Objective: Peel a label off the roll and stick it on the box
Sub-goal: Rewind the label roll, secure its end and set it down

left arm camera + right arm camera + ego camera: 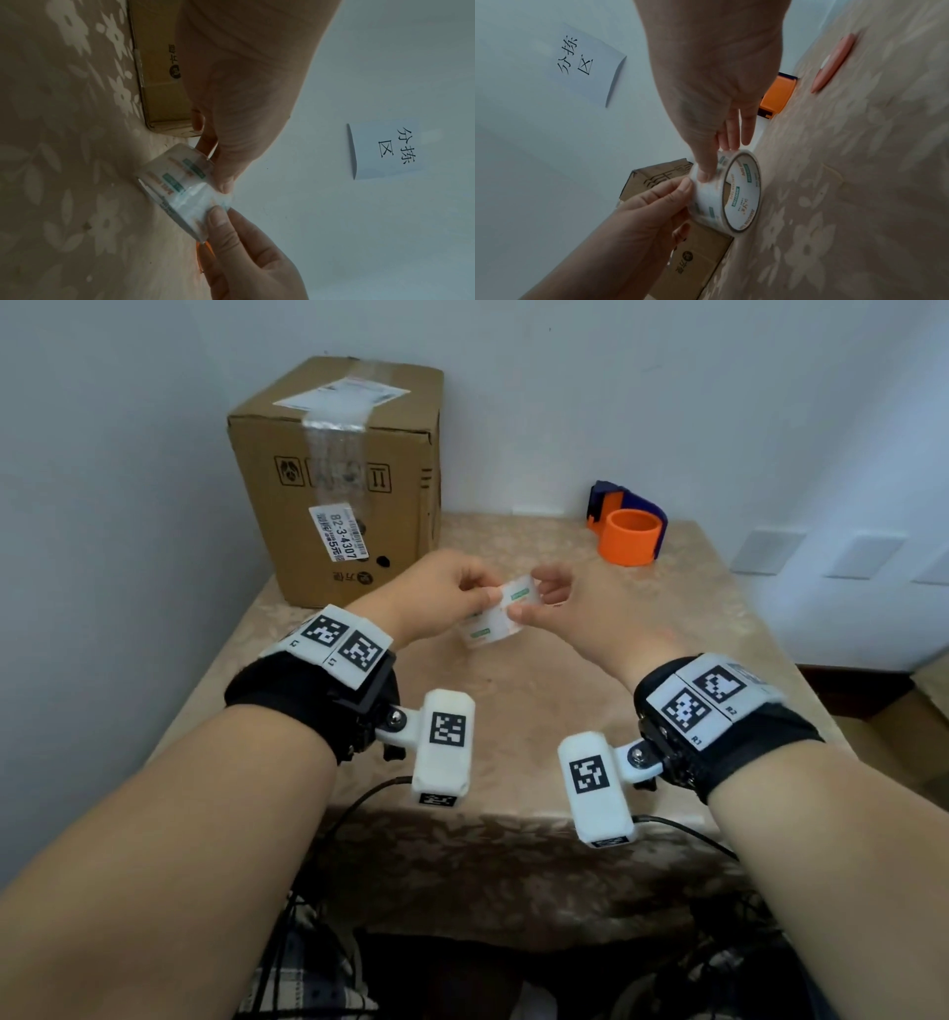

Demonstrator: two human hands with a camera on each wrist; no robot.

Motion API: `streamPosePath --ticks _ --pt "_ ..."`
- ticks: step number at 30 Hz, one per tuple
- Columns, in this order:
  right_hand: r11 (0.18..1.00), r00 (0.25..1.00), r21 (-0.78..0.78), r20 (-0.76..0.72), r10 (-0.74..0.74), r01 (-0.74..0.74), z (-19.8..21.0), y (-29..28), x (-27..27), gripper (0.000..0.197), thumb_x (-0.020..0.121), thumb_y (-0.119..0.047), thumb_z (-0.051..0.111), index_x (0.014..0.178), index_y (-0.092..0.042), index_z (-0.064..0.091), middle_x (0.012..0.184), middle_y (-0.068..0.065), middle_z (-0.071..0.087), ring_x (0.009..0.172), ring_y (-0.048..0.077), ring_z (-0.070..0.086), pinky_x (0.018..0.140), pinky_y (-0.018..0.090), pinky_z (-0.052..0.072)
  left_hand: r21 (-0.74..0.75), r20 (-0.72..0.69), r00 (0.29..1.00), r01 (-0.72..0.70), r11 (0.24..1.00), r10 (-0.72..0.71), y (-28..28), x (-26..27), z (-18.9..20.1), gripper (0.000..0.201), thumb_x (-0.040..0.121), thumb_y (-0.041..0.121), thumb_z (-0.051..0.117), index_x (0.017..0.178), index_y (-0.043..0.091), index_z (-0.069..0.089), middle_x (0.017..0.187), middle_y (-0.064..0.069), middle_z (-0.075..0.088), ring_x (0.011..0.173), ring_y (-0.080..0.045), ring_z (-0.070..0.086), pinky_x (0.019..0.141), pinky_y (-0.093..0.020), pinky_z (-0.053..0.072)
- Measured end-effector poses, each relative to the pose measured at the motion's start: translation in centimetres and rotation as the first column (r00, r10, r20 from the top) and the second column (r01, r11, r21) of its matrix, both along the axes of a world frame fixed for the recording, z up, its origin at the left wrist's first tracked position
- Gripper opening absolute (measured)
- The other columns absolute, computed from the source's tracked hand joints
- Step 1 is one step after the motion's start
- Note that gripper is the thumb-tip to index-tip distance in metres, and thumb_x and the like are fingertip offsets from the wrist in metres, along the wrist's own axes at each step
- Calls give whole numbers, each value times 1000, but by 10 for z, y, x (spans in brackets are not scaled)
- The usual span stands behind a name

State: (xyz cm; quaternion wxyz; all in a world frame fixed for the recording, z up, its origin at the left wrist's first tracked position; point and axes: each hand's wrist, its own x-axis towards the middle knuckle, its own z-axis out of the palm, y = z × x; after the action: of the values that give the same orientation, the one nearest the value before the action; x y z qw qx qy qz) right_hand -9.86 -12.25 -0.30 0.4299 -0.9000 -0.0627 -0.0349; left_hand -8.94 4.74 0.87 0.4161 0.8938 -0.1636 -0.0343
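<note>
A roll of clear tape (493, 618) with green and orange print is held just above the table, in front of a brown cardboard box (349, 480) at the back left. My left hand (488, 598) grips the roll from the left and my right hand (524, 608) from the right. In the left wrist view, both thumbs press on the roll (174, 176) where a loose clear end (205, 201) lies between them. In the right wrist view the roll (741, 194) stands on edge, with my right fingers (734, 134) straight behind it. The box (700, 263) has labels and tape on it.
An orange and purple tape dispenser (629, 531) stands at the table's back right. An orange pen-shaped tool (834, 63) lies on the floral tablecloth (565, 701). A paper sign (385, 150) hangs on the white wall. Cables run off the near edge.
</note>
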Motion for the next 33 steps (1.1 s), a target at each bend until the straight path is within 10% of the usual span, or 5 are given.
streamPosePath --ticks 9,22,27,33 --pt "991 997 128 -72 40 -30 -10 5 2 72 77 -30 75 137 -8 42 126 6 55 115 17 53 101 31 44 -34 -24 1000 9 999 -10 5 0 -2 19 93 12 55 107 6 67 81 11 60 74 2 54 63 -3 44" --pt "989 1000 146 -10 4 -2 -22 4 3 41 72 -24 80 102 -14 54 80 -11 46 73 0 45 68 13 39 -166 -135 990 27 986 -50 8 -1 -11 23 93 8 54 113 -1 62 93 -1 64 81 -3 57 69 -3 46" --pt "975 995 198 27 93 -97 -13 11 0 64 76 -27 75 129 -16 43 119 0 49 105 10 49 78 13 42 -250 -163 985 15 968 -58 16 -1 -7 15 94 12 52 99 14 66 86 5 64 79 -6 57 82 -21 44" --pt "893 967 410 -88 240 -185 -2 3 5 19 83 -34 64 88 -16 63 94 6 63 95 19 57 103 44 43 -510 -267 958 -233 828 104 21 3 0 26 86 14 45 69 20 64 61 3 58 62 -17 49 58 -28 32"
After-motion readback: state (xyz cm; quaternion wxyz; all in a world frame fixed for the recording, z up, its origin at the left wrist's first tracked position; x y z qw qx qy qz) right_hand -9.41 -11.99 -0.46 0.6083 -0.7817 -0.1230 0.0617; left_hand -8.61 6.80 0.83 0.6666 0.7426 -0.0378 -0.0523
